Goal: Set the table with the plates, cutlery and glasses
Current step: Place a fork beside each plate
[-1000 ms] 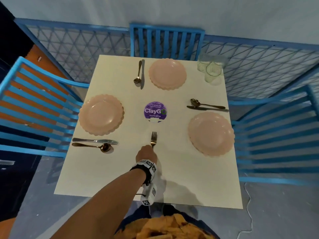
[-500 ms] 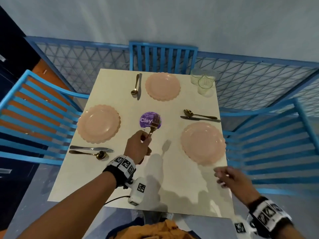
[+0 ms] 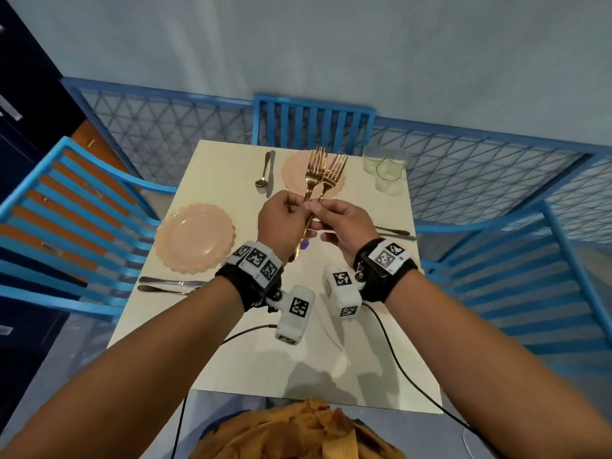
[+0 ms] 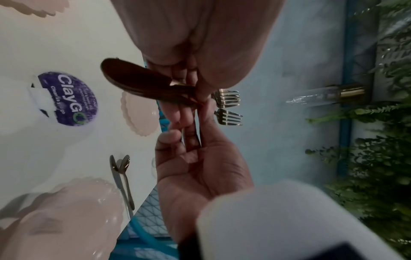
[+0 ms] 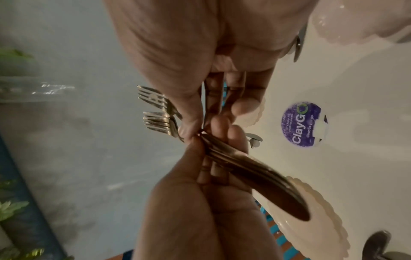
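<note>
Both hands are raised over the cream table [image 3: 251,366]. My left hand [image 3: 299,207] grips a small bundle of gold forks [image 3: 314,167] by the handles, tines pointing up and away. My right hand [image 3: 314,207] pinches the handle of one gold fork [image 3: 335,172] that stands splayed to the right of the bundle. In the left wrist view the stacked tines [image 4: 227,98] sit above the single fork [image 4: 229,117]. In the right wrist view the bundled handles [image 5: 255,170] run down through the left palm. Pink scalloped plates lie at the left [image 3: 195,238] and far [image 3: 291,175] places.
Spoon and knife pairs lie at the far place [image 3: 266,173], the left place [image 3: 169,284] and the right place [image 3: 395,233]. Three glasses [image 3: 385,168] stand at the far right corner. A purple ClayGo sticker [image 4: 66,98] marks the centre. Blue chairs [image 3: 314,122] ring the table.
The left hand lifted the forks off the table and raised them. The right hand came up from the near right edge and took hold of one fork's handle.
</note>
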